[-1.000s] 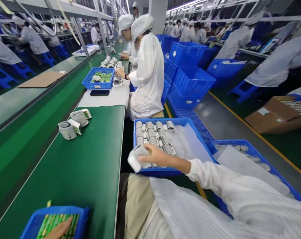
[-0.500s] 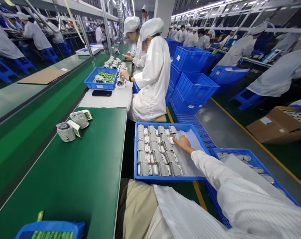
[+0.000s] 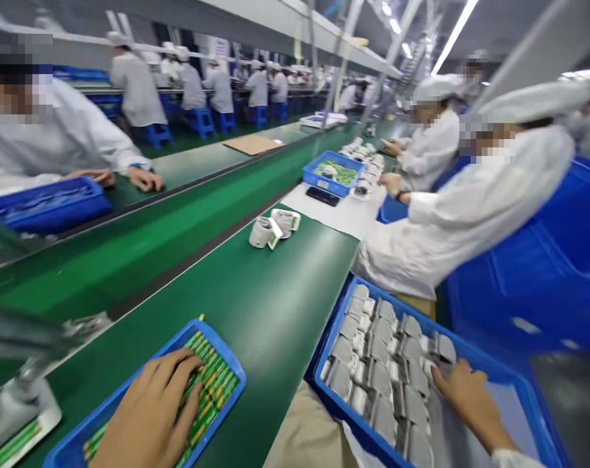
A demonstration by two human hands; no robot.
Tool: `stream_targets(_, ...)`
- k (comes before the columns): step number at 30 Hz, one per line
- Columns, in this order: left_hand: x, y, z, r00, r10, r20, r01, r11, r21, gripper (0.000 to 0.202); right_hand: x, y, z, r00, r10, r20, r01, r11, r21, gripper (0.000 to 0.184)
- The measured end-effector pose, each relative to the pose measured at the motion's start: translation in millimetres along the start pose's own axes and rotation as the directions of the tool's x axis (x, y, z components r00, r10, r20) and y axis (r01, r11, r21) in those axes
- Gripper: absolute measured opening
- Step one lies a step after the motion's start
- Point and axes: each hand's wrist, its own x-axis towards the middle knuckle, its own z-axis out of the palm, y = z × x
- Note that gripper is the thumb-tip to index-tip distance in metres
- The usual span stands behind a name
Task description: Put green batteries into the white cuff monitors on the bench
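Note:
My left hand (image 3: 153, 409) lies over a blue tray (image 3: 234, 364) of green-and-yellow batteries (image 3: 212, 370). Its thumb stands apart from its bent fingers, whose tips touch the batteries; no battery shows lifted. At the right, my right hand (image 3: 470, 396) is inside a blue crate (image 3: 514, 370) packed with rows of grey-cuffed wrist blood pressure monitors (image 3: 383, 370). Thumb and fingers close at the white body of the last monitor (image 3: 444, 349) in the far right row. The grip itself is partly hidden and blurred.
Two wrist monitors (image 3: 270, 229) stand on the green table (image 3: 256, 305). Beyond them are a phone (image 3: 323, 195) and another battery tray (image 3: 331, 179). A co-worker (image 3: 451, 208) sits at the right; another person's hands (image 3: 141, 177) rest across the belt. A metal arm (image 3: 22, 338) intrudes at left.
The view has swung left and down. My left hand has come into sight over the battery tray. My right hand stays at the monitors in the crate.

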Motion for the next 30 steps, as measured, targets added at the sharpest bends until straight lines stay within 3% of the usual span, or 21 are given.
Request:
stream_targets(2,2.3,8.7,1.4,0.998,-0.053,-0.032,0.053,0.999,0.006,0.027,9.1,-38.4,-11.9,0.991,-0.133,0.009,0.133,0.989,-0.070,0.050)
stream_targets(4,1.7,13.0,5.3,0.996,-0.086,-0.037,0.087,0.996,0.002,0.028,12.3,-102.3,-37.6,0.929,-0.368,-0.044,0.365,0.929,-0.062,0.048)
stream_targets(5,0.7,14.2,7.4,0.995,-0.098,-0.032,0.098,0.995,-0.003,0.029,10.7,-141.5,-53.9,0.859,-0.500,-0.108,0.501,0.865,-0.022,0.048)
stream_targets(7,-1.6,16.1,9.9,0.993,-0.118,-0.020,0.118,0.993,-0.018,0.030,1.2,-227.0,-88.3,0.671,-0.702,-0.238,0.735,0.672,0.088,0.046)
stream_targets(9,-2.9,18.2,9.4,0.991,-0.135,0.012,0.136,0.990,-0.037,0.030,-14.7,-311.5,-119.1,0.492,-0.806,-0.330,0.871,0.459,0.178,0.040)
stream_targets(10,-3.2,19.6,7.9,0.989,-0.145,0.035,0.147,0.988,-0.045,0.030,-23.8,-350.1,-131.3,0.433,-0.827,-0.357,0.901,0.386,0.199,0.038)
stream_targets(11,-3.4,21.4,5.8,0.986,-0.157,0.060,0.160,0.986,-0.052,0.030,-32.9,-385.0,-140.8,0.397,-0.842,-0.366,0.917,0.344,0.204,0.036)
stream_targets(13,-3.9,25.9,0.5,0.977,-0.190,0.096,0.196,0.979,-0.056,0.029,-48.8,-441.5,-152.0,0.368,-0.873,-0.320,0.928,0.322,0.189,0.035)
stream_targets(15,-5.2,30.8,-5.8,0.966,-0.229,0.120,0.238,0.969,-0.064,0.028,-60.0,-478.7,-155.2,0.358,-0.905,-0.229,0.930,0.321,0.181,0.032)
stream_targets(17,-7.1,35.1,-13.1,0.964,-0.236,0.122,0.251,0.959,-0.132,0.027,-68.0,-497.6,-155.9,0.359,-0.917,-0.173,0.919,0.315,0.236,0.020)
stream_targets(19,-8.9,37.7,-21.5,0.975,-0.217,0.047,0.221,0.933,-0.284,0.027,-78.5,-500.5,-159.4,0.394,-0.899,-0.190,0.861,0.289,0.417,0.026)
stream_targets(21,-9.1,38.4,-30.3,0.960,-0.267,-0.088,0.195,0.858,-0.475,0.027,-99.6,-488.7,-167.4,0.462,-0.870,-0.171,0.667,0.213,0.714,0.041)
stream_targets(22,-8.3,38.2,-34.1,0.931,-0.341,-0.129,0.209,0.789,-0.578,0.028,-116.0,-478.1,-172.7,0.480,-0.870,-0.111,0.496,0.165,0.852,0.047)
stream_targets(23,-6.8,37.9,-37.3,0.893,-0.429,-0.135,0.230,0.693,-0.684,0.031,-136.6,-465.6,-178.4,0.470,-0.882,-0.024,0.292,0.130,0.948,0.052)
stream_targets(25,-1.7,37.2,-41.1,0.826,-0.560,-0.064,0.225,0.431,-0.874,0.048,-186.7,-440.4,-190.4,0.354,-0.923,0.148,-0.079,0.128,0.989,0.059)
stream_targets(26,1.3,37.1,-41.8,0.810,-0.587,-0.018,0.184,0.283,-0.941,0.058,-213.3,-430.3,-196.1,0.300,-0.934,0.195,-0.198,0.139,0.970,0.060)
stream_targets(28,6.7,37.7,-42.8,0.794,-0.606,0.050,0.065,0.003,-0.998,0.073,-260.5,-417.9,-205.2,0.262,-0.938,0.228,-0.313,0.141,0.939,0.060)
stream_targets(30,9.7,37.7,-45.9,0.759,-0.644,0.089,-0.032,-0.174,-0.984,0.077,-291.5,-412.4,-209.6,0.310,-0.937,0.158,-0.251,0.080,0.965,0.059)
